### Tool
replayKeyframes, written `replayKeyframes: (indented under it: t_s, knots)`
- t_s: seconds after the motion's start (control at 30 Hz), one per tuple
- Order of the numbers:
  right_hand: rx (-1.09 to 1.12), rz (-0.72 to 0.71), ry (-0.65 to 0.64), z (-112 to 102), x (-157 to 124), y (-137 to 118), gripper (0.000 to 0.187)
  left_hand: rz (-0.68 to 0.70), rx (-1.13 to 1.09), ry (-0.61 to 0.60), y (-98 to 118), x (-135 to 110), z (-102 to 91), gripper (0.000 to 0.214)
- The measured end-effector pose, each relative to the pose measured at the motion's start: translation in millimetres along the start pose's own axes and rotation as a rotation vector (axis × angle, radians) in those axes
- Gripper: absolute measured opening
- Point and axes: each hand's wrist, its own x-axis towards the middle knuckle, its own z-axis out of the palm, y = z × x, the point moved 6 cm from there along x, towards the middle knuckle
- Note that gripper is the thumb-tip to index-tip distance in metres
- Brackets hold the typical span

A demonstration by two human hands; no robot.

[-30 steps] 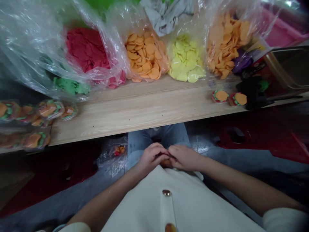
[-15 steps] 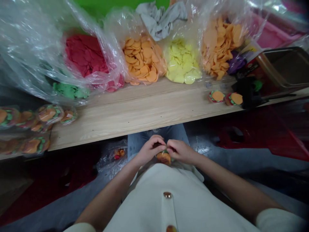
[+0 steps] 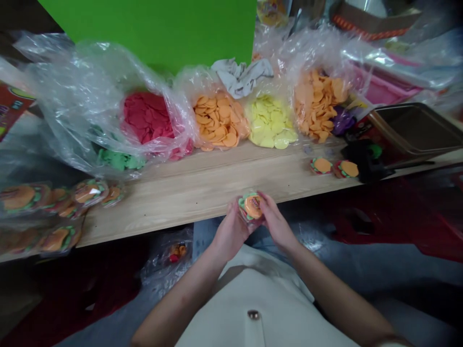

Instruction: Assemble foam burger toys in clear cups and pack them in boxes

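Note:
A toy burger in clear wrapping (image 3: 252,206), with an orange top and green edges, is held up at the table's front edge. My left hand (image 3: 234,229) cups it from the left and below. On its right side, the fingers of my right hand (image 3: 274,216) press against the wrapping. Both hands are closed on the same burger. Behind it on the wooden table (image 3: 213,185) are clear bags of orange foam discs (image 3: 219,120), yellow foam pieces (image 3: 272,120) and red foam pieces (image 3: 148,118).
Wrapped toy burgers (image 3: 58,238) are heaped at the left. Two more burgers (image 3: 321,166) stand on the right, beside a black object (image 3: 363,156) and a dark tray (image 3: 415,127). Green foam pieces (image 3: 121,159) lie at the left back. Below the table hangs a plastic bag (image 3: 166,260).
Both hands have moved up and forward from my lap to the table edge, bringing the burger along. The fingers that pinched above it now hold its sides. The view has tilted up.

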Motion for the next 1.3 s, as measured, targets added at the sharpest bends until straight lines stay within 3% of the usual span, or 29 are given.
replayKeyframes:
  t_s: [0.13, 0.3, 0.4, 0.63, 0.8, 0.97, 1.13, 1.3]
  knots:
    - [0.197, 0.082, 0.008, 6.8, 6.6, -14.9, 0.035, 0.022, 0.099, -0.043, 9.6, 2.2, 10.0, 0.035]
    - [0.392, 0.247, 0.017, 15.7, 5.6, -15.2, 0.026, 0.171, 0.294, 0.045, 16.5, -0.8, 5.2, 0.043]
    - [0.434, 0.260, -0.009, 21.8, 4.8, -10.2, 0.026, 0.209, 0.325, 0.084, 15.3, -3.4, 4.8, 0.045]
    - [-0.057, -0.061, -0.063, 14.8, 3.2, -39.3, 0.030, 0.235, 0.383, 0.111, 9.1, -8.4, 4.5, 0.043]
    - [-0.414, -0.286, -0.166, 21.2, -6.1, -58.2, 0.050, 0.431, 0.659, 0.174, 19.7, -13.4, 7.7, 0.037]
    - [-0.361, -0.427, -0.117, 23.3, -14.7, -52.8, 0.033, 0.536, 0.757, 0.171, 23.4, -21.3, 14.0, 0.034]
    - [-0.319, -0.423, -0.031, 21.9, -16.4, -46.6, 0.027, 0.502, 0.734, 0.222, 18.0, -22.6, 12.3, 0.030]
    - [-0.427, -0.445, 0.025, 20.6, -23.1, -38.9, 0.030, 0.407, 0.636, 0.158, 13.8, -16.7, 8.4, 0.028]
